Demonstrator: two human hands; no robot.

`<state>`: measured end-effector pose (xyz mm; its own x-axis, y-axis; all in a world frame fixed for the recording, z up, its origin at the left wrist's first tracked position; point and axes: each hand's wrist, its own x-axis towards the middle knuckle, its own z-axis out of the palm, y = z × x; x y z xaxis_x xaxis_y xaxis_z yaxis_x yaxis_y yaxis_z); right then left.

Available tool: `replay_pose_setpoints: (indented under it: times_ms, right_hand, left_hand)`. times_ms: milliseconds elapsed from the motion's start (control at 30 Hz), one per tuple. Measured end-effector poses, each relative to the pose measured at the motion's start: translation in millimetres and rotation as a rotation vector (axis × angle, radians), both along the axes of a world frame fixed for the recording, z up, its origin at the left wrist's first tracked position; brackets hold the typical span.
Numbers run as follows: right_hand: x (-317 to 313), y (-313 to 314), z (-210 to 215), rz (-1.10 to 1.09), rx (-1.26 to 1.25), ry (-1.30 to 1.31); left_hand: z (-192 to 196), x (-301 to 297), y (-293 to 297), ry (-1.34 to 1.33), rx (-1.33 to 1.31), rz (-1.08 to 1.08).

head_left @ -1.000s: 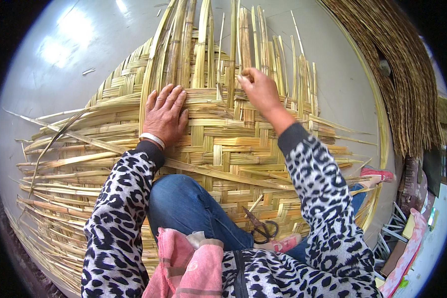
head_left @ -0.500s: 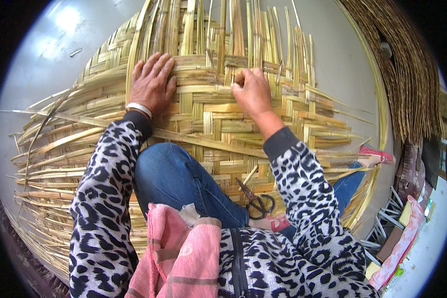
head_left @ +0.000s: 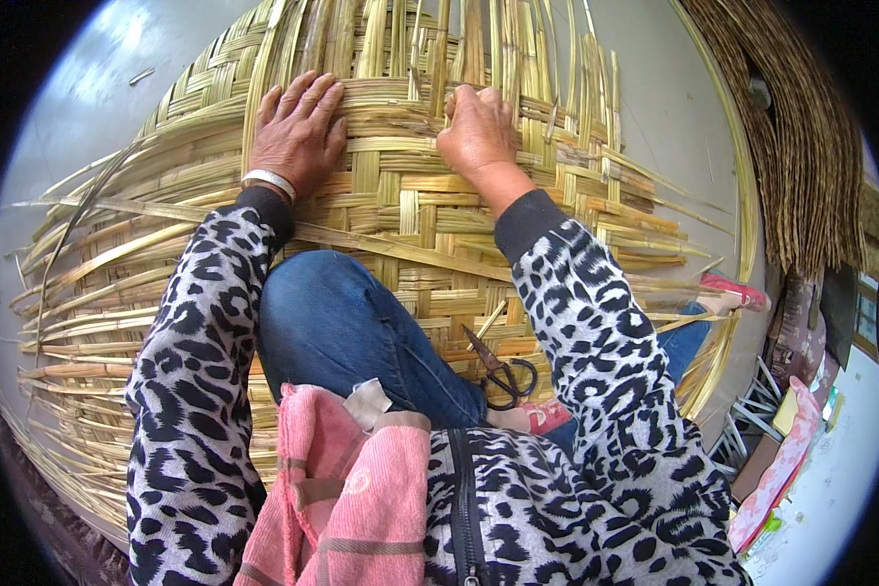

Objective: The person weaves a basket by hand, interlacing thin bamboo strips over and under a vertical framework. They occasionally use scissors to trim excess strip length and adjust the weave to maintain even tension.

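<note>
A weaving workspace is showing here, whether in a home or a workshop being unclear. A partly woven mat [head_left: 400, 186] is covering much of the smooth grey floor [head_left: 669, 107], loose strips are jutting from its edges, and dark scissors [head_left: 499, 379] are lying near the right.

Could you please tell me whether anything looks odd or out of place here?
A loose strip lies slantwise across the woven mat, out of line with the weave. A small scrap lies apart on the floor, upper left.
</note>
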<state>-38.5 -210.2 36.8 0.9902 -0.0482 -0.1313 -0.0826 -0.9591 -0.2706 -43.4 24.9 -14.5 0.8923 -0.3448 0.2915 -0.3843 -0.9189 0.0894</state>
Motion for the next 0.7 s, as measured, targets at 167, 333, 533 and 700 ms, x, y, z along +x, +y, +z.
replay_pose_setpoints:
  times_ms: [167,333,533,700]
  right_hand:
    - [-2,6,-3,0.026,-0.033,-0.095]
    - [1,-10,-10,0.076,0.112,-0.107]
    - [-14,-65,-11,-0.005,0.319,-0.061]
    - [-16,-57,-15,0.013,0.197,-0.113]
  left_hand:
    - [-1,1,1,-0.010,-0.029,-0.003]
    - [-1,1,2,-0.032,-0.075,-0.011]
    - [-1,0,2,-0.051,-0.098,-0.023]
    - [5,-2,1,0.012,-0.059,-0.003]
